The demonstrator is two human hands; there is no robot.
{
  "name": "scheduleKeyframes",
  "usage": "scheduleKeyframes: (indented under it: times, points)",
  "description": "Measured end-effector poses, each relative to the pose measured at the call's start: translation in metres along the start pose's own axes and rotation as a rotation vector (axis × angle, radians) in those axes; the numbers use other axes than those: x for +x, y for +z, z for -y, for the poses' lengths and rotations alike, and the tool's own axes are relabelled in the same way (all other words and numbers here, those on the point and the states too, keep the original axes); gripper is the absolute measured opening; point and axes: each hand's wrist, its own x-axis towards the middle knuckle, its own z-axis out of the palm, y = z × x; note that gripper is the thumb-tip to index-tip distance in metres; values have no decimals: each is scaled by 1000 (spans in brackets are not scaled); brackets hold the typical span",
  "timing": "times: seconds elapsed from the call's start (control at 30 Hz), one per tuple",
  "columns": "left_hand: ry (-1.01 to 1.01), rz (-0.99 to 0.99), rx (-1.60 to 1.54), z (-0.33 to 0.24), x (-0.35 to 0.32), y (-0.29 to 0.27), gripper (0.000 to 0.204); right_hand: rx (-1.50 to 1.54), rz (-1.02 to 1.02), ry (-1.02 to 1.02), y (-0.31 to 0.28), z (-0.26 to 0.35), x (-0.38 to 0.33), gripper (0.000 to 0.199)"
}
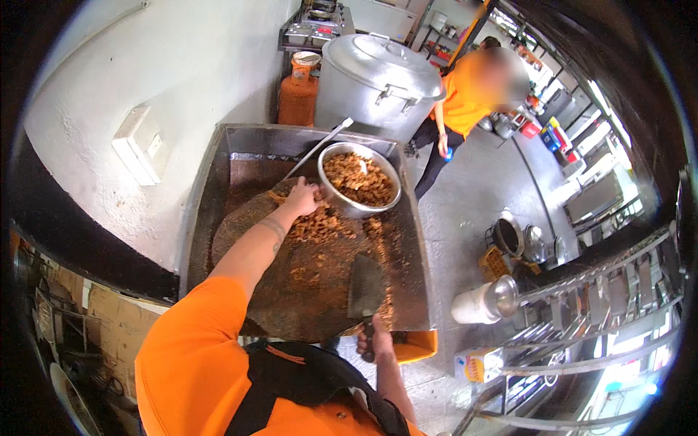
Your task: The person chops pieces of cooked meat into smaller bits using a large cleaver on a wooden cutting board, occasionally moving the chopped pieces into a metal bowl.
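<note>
Chopped meat (320, 225) under left hand (304, 198), cleaver (366, 287) in right hand (376, 340)

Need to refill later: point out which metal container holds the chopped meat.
The small round steel bowl by the left hand; the big lidded pot behind is shut.

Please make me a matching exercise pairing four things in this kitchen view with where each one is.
Things:
1. broad steel cleaver
2. round metal bowl of chopped brown meat
3. orange gas cylinder
4. large lidded aluminium pot

Places:
A. against the white wall, beyond the tray
B. in the right hand
C. just right of the left hand
D. right of the cylinder

Pairs: 1-B, 2-C, 3-A, 4-D
</note>
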Motion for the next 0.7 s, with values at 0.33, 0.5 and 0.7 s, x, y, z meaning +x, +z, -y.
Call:
scheduleKeyframes:
  times: [0.33, 0.5, 0.7]
  points:
    - [-208, -87, -213, -10, -45, -68, 50, -852, -90, -290, 33, 44, -13, 50]
    - [-265, -155, -319, -26, -139, -85, 53, -1722, -220, -634, 73, 72, -19, 45]
    - [-361, -31, -356, -12, -237, -66, 51, -2267, -9, -579, 123, 128, -12, 40]
